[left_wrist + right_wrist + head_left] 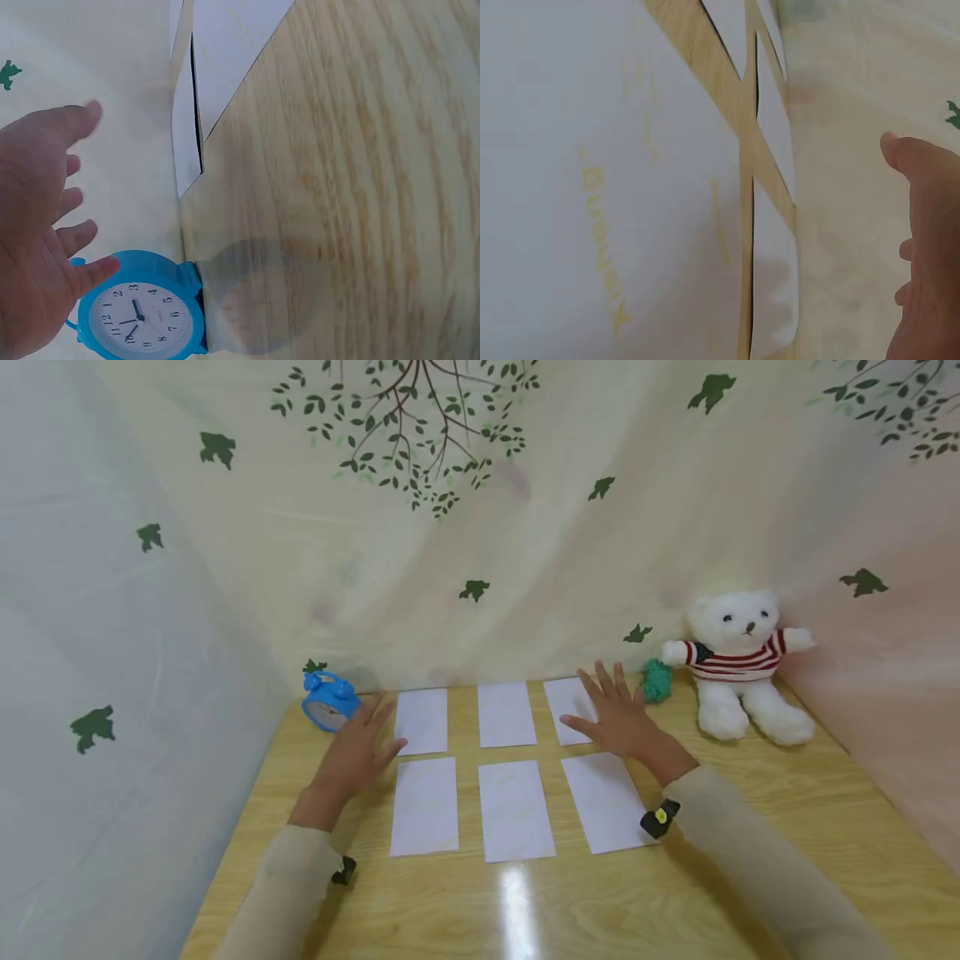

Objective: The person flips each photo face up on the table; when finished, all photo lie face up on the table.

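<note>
Several white paper cards lie in two rows on the table, among them the back left card (422, 721), the back middle card (507, 714) and the front right card (606, 802). My left hand (356, 757) is spread, holding nothing, just right of a blue alarm clock (330, 700). In the left wrist view its little finger overlaps the rim of the clock (141, 319). With fingers fanned out, my right hand (619, 717) hovers over the right part of the back right card (564, 702), hiding some of it. Faint yellow lettering shows on a near card (600, 240) in the right wrist view.
A white teddy bear (738, 668) in a striped sweater sits at the back right, beside a small green bundle (657, 682). Behind the wooden table (420, 910) hangs a pale cloth (360, 568) printed with leaves and birds, reaching round both sides.
</note>
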The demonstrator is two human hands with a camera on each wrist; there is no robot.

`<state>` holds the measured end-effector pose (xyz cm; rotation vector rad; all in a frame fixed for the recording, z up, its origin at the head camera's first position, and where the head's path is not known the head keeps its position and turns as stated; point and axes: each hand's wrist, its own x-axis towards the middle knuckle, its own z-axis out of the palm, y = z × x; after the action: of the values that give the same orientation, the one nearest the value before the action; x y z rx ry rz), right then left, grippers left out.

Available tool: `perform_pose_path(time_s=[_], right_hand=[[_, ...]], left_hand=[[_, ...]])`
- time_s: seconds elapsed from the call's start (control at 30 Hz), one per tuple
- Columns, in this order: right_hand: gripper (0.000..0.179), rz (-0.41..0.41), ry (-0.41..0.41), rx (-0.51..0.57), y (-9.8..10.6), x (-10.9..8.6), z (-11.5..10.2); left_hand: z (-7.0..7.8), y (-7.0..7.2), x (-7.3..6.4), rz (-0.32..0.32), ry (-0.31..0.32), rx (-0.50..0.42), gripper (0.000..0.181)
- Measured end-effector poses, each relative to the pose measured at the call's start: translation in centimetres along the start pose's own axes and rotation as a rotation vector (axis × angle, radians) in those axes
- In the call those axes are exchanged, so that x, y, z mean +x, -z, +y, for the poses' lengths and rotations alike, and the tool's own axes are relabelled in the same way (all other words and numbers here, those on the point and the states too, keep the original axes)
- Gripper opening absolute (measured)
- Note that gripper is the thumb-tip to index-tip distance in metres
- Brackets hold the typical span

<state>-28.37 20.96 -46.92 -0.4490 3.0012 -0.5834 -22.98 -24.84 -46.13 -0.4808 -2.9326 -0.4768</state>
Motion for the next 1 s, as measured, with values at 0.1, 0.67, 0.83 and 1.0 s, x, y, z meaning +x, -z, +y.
perform_pose_path(time_s=[0.1, 0.67, 0.83, 1.0], right_hand=[[0.093, 0.018, 0.037, 0.045, 0.0, 0.7, -1.8], [0.054, -0.167, 0.206, 0.267, -3.6, 7.1, -13.9], [0.054, -0.265, 0.207, 0.335, -5.4, 9.3, -15.4], [0.054, -0.254, 0.185, 0.355, -6.6, 11.3, -16.7]], left_hand=[[-0.2, -0.2, 0.0, 0.004, -0.007, -0.029, 0.06], [-1.3, -2.2, 0.7, -0.118, 0.038, -0.1, 0.03], [-1.2, -2.5, 1.1, -0.154, 0.098, -0.113, 0.033], [-0.9, -2.2, 1.3, -0.227, 0.158, -0.095, 0.036]])
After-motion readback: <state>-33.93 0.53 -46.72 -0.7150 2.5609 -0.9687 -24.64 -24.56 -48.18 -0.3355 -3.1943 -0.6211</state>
